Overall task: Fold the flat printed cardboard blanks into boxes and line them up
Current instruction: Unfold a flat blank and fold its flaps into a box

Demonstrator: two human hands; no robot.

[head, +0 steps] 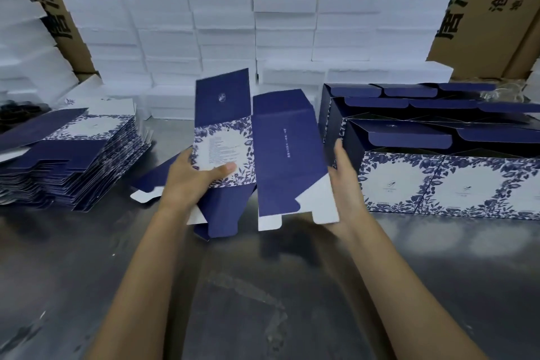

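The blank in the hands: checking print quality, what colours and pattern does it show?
Head view: the blank is navy with a blue-and-white floral panel.

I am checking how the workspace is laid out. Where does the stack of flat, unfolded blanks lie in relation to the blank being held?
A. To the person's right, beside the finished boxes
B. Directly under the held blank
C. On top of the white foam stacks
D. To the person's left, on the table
D: the stack of flat blanks lies on the table left of the held blank, while the folded boxes stand on the right.
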